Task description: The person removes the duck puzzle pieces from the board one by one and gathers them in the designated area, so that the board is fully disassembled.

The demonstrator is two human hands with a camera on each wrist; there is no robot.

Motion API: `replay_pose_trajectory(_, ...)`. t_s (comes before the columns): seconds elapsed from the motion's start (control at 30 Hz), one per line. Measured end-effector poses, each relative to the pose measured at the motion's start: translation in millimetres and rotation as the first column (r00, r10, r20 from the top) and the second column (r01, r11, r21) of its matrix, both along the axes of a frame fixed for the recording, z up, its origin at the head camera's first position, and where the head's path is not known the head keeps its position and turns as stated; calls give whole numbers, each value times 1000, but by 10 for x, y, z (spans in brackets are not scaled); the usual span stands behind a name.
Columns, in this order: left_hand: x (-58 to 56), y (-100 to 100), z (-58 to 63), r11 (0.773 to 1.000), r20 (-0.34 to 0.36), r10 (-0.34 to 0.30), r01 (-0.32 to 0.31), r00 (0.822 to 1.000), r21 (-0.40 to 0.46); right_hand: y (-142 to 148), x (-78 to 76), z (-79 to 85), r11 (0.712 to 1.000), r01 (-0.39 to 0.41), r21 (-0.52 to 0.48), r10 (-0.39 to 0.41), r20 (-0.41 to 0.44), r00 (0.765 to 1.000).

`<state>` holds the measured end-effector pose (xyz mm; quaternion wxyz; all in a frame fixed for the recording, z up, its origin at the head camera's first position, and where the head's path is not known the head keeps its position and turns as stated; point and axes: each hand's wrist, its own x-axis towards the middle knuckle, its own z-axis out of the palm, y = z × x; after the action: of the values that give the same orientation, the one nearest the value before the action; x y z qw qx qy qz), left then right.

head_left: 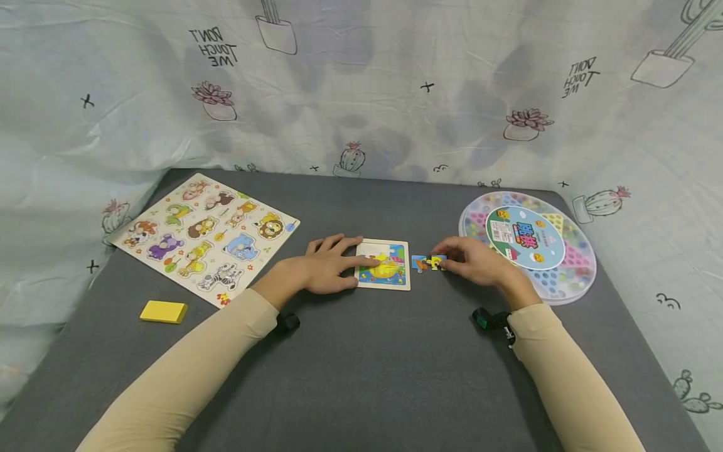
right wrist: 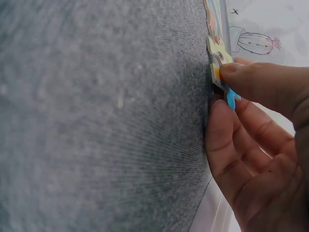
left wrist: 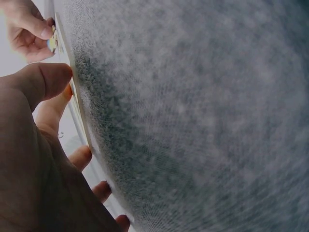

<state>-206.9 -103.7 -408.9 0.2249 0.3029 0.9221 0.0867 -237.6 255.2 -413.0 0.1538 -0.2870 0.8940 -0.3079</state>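
A small framed jigsaw puzzle [head_left: 386, 281] with a yellow figure on blue lies mid-table. My left hand [head_left: 331, 266] is at its left side with fingers spread, the index finger reaching over the picture and the thumb at the near left edge. In the left wrist view, the thumb [left wrist: 55, 79] touches the board's edge. Right of the frame, my right hand [head_left: 473, 260] pinches a yellow and blue puzzle piece [head_left: 435, 262]. Between that piece and the frame lies another puzzle piece [head_left: 418, 262], blue with orange. The right wrist view shows the thumb on the pinched puzzle piece [right wrist: 219, 54].
A wooden animal puzzle board [head_left: 211, 235] lies at the back left. Nearer the left side is a yellow block [head_left: 163, 312]. A round, colourful game box [head_left: 578, 251] lies at the right, close behind my right hand. Patterned cloth [head_left: 350, 81] hangs behind the grey table [head_left: 390, 376].
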Motion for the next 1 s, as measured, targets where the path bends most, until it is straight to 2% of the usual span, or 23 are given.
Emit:
replay_pose_trajectory(0.27,20,-51,-53,1000,-17,20,-20,1000,-3,-39,29,-65,1000,-11,2,11,-84,996)
replay_pose_trajectory(0.4,-10,-23,-63,1000,-23,15,-14,1000,14,-18,39,-64,1000,8,17,-6,-104,995)
replay_pose_trajectory(0.77,-15,80,26,998,-47,-20,23,999,57,27,46,-74,1000,19,19,-16,-127,992)
replay_pose_trajectory(1.0,-25,172,12,996,-65,-63,68,996,64,9,35,-93,1000,18,5,-17,-138,990)
